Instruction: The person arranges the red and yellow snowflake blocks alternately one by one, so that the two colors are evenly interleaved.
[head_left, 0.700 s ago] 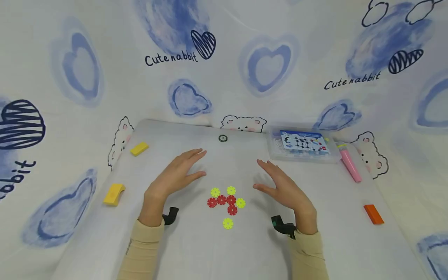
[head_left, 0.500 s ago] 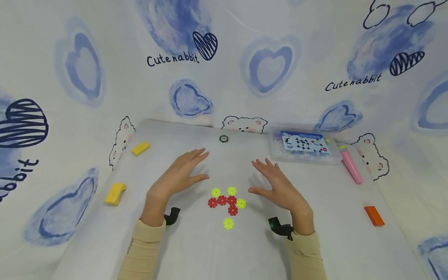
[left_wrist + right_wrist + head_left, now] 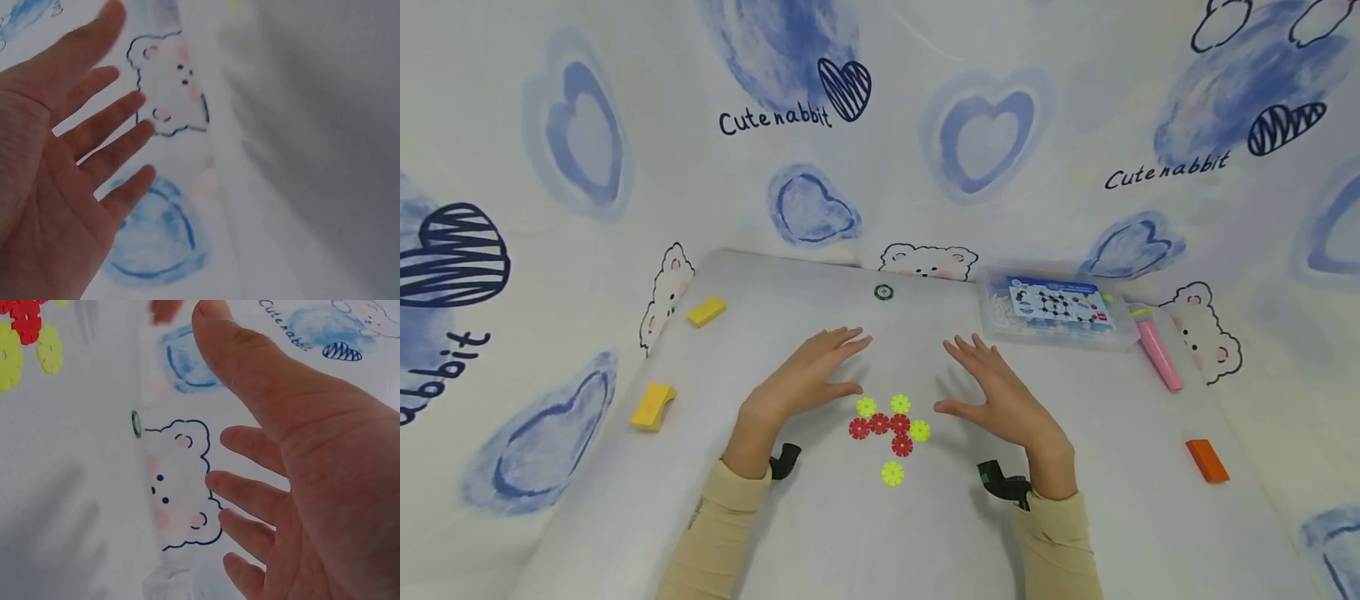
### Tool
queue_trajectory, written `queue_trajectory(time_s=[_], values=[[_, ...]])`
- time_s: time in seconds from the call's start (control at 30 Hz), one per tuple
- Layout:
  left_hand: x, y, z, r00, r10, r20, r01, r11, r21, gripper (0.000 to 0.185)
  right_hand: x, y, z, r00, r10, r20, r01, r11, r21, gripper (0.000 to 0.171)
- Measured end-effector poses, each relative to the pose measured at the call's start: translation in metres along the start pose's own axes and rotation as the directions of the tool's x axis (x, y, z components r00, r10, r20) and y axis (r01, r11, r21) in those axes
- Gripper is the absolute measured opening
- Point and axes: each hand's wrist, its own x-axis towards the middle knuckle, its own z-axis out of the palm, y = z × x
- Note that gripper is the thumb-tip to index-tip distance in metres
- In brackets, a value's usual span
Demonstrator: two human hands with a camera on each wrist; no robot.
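A white cloth (image 3: 662, 167) printed with blue hearts, bears and the words "Cute nabbit" spans the upper frame, behind a white tabletop (image 3: 850, 542). At the left of the frame lies a yellow arch block (image 3: 651, 408) with a curved notch in its right side; above it and slightly right is a yellow rectangular block (image 3: 707, 312).

Left of centre, the left hand (image 3: 805, 371) hovers with fingers extended and thumb apart, holding nothing. In the frame's centre, just beside its thumb tip, red notched discs (image 3: 879, 423), four in all, make a row of three with one below the right end. Three yellow-green notched discs (image 3: 900, 403) border them; a fourth lies apart, below. A small dark-rimmed round piece (image 3: 883, 292) sits near the table's far edge.

Right of centre, the right hand (image 3: 1003, 404) hovers with fingers spread and thumb pointing toward the discs, also holding nothing. At the upper right stand a clear plastic case (image 3: 1000, 325) with a blue-and-white card, then a pink tube (image 3: 1159, 354) with a yellow band. At the far right lies an orange block (image 3: 1207, 461).
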Motion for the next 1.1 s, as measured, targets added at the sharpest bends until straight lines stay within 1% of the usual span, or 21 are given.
queue_trajectory(time_s=[0.1,0.23,0.33,0.4,0.5,0.6,0.7,0.8,0.93,1.03,1.1], values=[[0.005,0.005,0.009,0.997,-0.01,0.073,0.012,1.0,-0.023,0.064,0.001,-0.001,0.0,1.0,0.009,0.005,-0.009,1.0,0.001,0.097],[0.008,0.011,0.019,0.983,-0.057,0.175,0.071,0.995,-0.073,0.046,0.001,-0.002,0.005,1.0,0.023,0.01,-0.023,1.0,0.009,0.093],[0.01,0.013,0.026,0.972,-0.08,0.223,0.096,0.993,-0.062,0.038,0.002,-0.005,0.009,0.999,0.024,0.025,-0.025,1.0,0.017,0.088],[0.011,0.013,0.032,0.967,-0.09,0.239,0.105,0.993,-0.053,0.033,0.003,-0.006,0.012,0.999,0.015,0.035,-0.015,1.0,0.012,0.084],[0.014,0.015,0.036,0.967,-0.085,0.242,0.1,0.994,-0.049,0.026,0.005,-0.009,0.014,0.999,-0.025,0.029,0.025,1.0,0.001,0.075],[0.015,0.017,0.038,0.966,-0.093,0.239,0.109,0.993,-0.053,0.023,0.008,-0.011,0.018,0.998,-0.068,0.019,0.068,0.998,-0.018,0.061],[0.015,0.017,0.036,0.965,-0.114,0.237,0.131,0.99,-0.059,0.024,0.013,-0.015,0.024,0.995,-0.084,0.056,0.086,0.996,-0.031,0.044],[0.014,0.016,0.035,0.963,-0.118,0.244,0.137,0.988,-0.064,0.026,0.016,-0.02,0.034,0.992,-0.074,0.103,0.08,0.995,-0.057,0.033],[0.015,0.014,0.033,0.967,-0.085,0.24,0.108,0.99,-0.088,0.024,0.023,-0.024,0.047,0.991,-0.048,0.126,0.062,0.992,-0.107,0.028],[0.016,0.007,0.029,0.978,-0.061,0.202,0.087,0.989,-0.122,0.018,0.027,-0.026,0.056,0.989,-0.041,0.141,0.059,0.99,-0.127,0.027],[0.017,0.0,0.026,0.984,-0.058,0.168,0.085,0.984,-0.158,0.015,0.028,-0.026,0.06,0.987,-0.041,0.154,0.062,0.989,-0.132,0.026]])
